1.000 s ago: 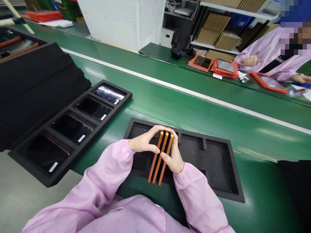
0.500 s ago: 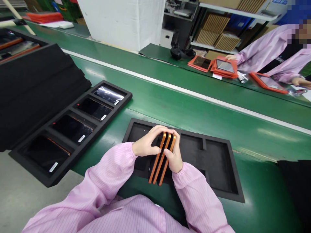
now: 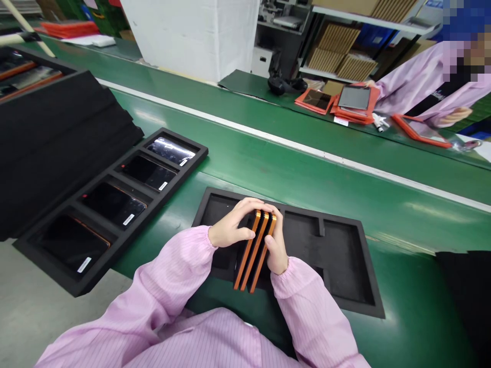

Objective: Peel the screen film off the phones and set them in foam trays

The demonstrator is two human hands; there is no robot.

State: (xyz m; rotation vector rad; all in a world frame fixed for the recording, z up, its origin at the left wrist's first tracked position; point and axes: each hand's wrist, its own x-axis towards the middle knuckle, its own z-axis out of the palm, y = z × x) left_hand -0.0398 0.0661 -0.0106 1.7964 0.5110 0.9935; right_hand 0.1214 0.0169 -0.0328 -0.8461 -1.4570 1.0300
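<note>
Three orange-edged phones (image 3: 253,255) stand on edge side by side between my hands, over the middle of a black foam tray (image 3: 355,266). My left hand (image 3: 233,225) is closed on their left side, its thumb on the nearest edge and its fingers reaching over the far end. Around the right side wraps my right hand (image 3: 276,243), with the thumb bent against the right-hand phone. The fingertips behind the phones are hidden. The tray's visible compartments on the right hold nothing.
At left, another foam tray (image 3: 151,217) holds several dark-screened phones with white labels, beside a stack of black foam (image 3: 61,143). Across the white-striped green bench, a co-worker in a pink sleeve (image 3: 406,71) handles a flat grey device (image 3: 355,97) on red pouches.
My right thumb has shifted right, off the middle phone's edge. The phones have barely moved. Across the bench, the co-worker has raised the flat grey device slightly.
</note>
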